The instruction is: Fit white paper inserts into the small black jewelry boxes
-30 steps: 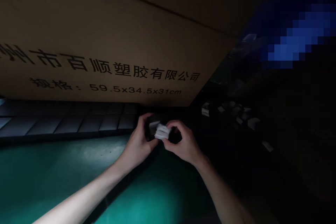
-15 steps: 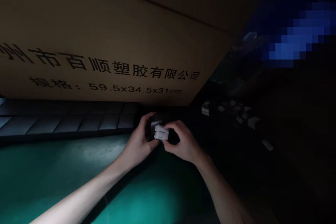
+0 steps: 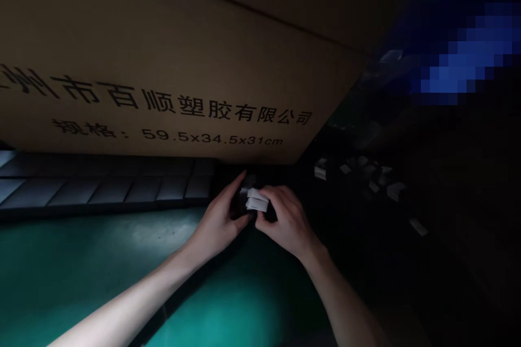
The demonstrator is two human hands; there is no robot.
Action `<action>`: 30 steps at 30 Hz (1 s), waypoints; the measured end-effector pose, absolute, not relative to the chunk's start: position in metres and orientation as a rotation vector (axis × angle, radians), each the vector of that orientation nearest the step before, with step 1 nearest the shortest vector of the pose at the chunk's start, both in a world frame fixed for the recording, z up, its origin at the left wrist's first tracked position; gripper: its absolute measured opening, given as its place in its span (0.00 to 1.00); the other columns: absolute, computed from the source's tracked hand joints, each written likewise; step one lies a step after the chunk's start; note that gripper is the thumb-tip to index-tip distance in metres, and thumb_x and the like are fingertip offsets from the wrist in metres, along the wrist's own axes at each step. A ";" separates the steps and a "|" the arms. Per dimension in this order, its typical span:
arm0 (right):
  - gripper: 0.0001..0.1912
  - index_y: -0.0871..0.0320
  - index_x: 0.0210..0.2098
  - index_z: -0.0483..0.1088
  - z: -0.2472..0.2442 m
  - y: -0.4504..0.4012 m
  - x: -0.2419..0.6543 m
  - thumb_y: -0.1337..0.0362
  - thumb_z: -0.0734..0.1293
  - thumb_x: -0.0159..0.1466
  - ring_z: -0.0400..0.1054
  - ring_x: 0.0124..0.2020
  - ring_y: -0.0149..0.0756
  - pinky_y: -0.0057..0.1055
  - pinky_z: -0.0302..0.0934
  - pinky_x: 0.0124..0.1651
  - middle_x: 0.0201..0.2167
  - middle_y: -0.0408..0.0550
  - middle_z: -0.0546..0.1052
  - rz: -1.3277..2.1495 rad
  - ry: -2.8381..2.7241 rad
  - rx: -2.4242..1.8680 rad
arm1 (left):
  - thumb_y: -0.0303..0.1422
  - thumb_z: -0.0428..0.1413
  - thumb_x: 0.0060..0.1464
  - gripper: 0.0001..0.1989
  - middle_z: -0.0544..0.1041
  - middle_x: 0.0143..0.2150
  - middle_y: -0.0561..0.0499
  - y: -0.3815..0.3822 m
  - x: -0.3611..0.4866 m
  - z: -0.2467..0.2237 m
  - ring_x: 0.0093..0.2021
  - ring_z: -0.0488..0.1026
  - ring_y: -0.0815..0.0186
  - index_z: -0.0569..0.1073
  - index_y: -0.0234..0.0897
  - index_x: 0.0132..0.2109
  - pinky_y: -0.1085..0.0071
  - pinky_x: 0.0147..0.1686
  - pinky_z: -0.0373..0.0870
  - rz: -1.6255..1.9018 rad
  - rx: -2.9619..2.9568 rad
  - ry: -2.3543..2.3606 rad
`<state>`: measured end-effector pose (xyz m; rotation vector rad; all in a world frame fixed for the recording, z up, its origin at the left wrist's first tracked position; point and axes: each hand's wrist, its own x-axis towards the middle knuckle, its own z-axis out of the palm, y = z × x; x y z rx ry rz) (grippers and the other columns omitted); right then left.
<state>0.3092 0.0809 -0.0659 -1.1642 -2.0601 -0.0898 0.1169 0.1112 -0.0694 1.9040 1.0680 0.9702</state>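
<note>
My right hand (image 3: 287, 219) pinches a small white folded piece (image 3: 257, 201) between thumb and fingers. It looks like two white layers, slightly apart at the edge; its material cannot be made out. My left hand (image 3: 217, 221) curves around a small dark box-like object (image 3: 250, 180) just behind the white piece, thumb in front and fingers at the far side. Shadow hides most of that dark object, including where the left fingers press on it. Both hands are close together above the table, near the foot of a large cardboard box (image 3: 183, 54).
Dark flat-topped boxes (image 3: 106, 190) stand in two rows at the left, against the cardboard box. Several white pieces (image 3: 374, 173) lie scattered at the right. The green tabletop (image 3: 215, 303) spreads in front. Clear plastic (image 3: 391, 57) and a blurred blue area are at the upper right.
The white piece and the right hand have shifted slightly right in view. My left thumb has come away from the white piece, leaving a small gap. The whole view has drifted a little.
</note>
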 end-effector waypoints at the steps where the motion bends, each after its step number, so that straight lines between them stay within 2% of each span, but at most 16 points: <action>1: 0.24 0.56 0.56 0.66 -0.066 0.081 0.309 0.74 0.66 0.61 0.73 0.49 0.47 0.47 0.72 0.51 0.49 0.53 0.79 -0.119 -2.059 -1.173 | 0.31 0.60 0.55 0.43 0.66 0.71 0.41 0.111 0.117 -0.069 0.68 0.66 0.53 0.54 0.40 0.74 0.56 0.66 0.65 0.967 1.894 1.066; 5: 0.25 0.56 0.58 0.66 -0.067 0.079 0.305 0.74 0.65 0.62 0.72 0.50 0.48 0.49 0.72 0.51 0.50 0.54 0.79 -0.144 -2.093 -1.187 | 0.29 0.59 0.54 0.43 0.67 0.70 0.43 0.111 0.117 -0.070 0.67 0.67 0.54 0.54 0.40 0.74 0.58 0.65 0.66 0.962 1.896 1.061; 11: 0.25 0.53 0.56 0.67 -0.067 0.079 0.305 0.74 0.67 0.61 0.71 0.50 0.42 0.42 0.73 0.52 0.47 0.49 0.78 0.260 -2.089 -1.092 | 0.23 0.58 0.48 0.46 0.69 0.68 0.45 0.110 0.117 -0.069 0.64 0.70 0.54 0.55 0.42 0.74 0.59 0.63 0.68 0.937 1.878 1.086; 17: 0.24 0.51 0.55 0.68 -0.065 0.078 0.307 0.73 0.68 0.61 0.71 0.51 0.41 0.42 0.72 0.53 0.48 0.48 0.76 0.470 -2.011 -1.124 | 0.23 0.58 0.49 0.46 0.68 0.69 0.44 0.109 0.116 -0.070 0.65 0.69 0.52 0.55 0.44 0.74 0.56 0.63 0.69 0.935 1.859 1.046; 26: 0.24 0.52 0.54 0.69 -0.063 0.073 0.299 0.76 0.67 0.60 0.69 0.51 0.46 0.46 0.72 0.52 0.46 0.50 0.77 0.276 -2.078 -1.192 | 0.23 0.57 0.50 0.47 0.65 0.71 0.41 0.110 0.116 -0.072 0.67 0.67 0.51 0.52 0.39 0.75 0.56 0.63 0.69 0.950 1.921 0.991; 30: 0.27 0.52 0.58 0.68 -0.068 0.074 0.295 0.76 0.65 0.62 0.70 0.53 0.45 0.46 0.72 0.56 0.50 0.52 0.75 0.227 -2.055 -1.180 | 0.24 0.57 0.52 0.48 0.67 0.70 0.40 0.110 0.116 -0.072 0.65 0.69 0.52 0.49 0.39 0.76 0.57 0.63 0.69 0.947 1.919 0.987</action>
